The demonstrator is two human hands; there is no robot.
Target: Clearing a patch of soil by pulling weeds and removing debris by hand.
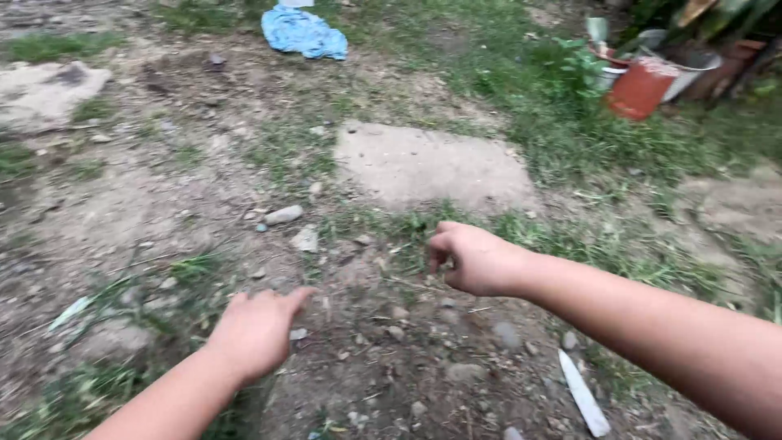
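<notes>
— Pebbles (397, 312) and small stones lie scattered on the bare dirt (122, 204) under both hands; that patch between the grass tufts is what the person reaches over. How do the hands stand?

— The left hand (257, 330) hangs low over the dirt, palm down, fingers loosely together and stretched forward, holding nothing. The right hand (472, 257) is curled, its fingers bent in toward the thumb; whether they pinch anything cannot be told.

— What room lies around them?

— Open ground runs ahead to a flat stone slab (432, 167), bordered by grass. A pale stone (283, 215) sits left of the slab's near edge. A white strip (584, 394) lies just below the right forearm, near the lower edge of view. A blue cloth (303, 33) lies crumpled far ahead, well apart from the hands.

— Any containers?

— At the top right, in the weeds, a reddish-brown pot (639, 88) stands tilted beside a grey tub (692, 65). Their contents cannot be made out.
</notes>
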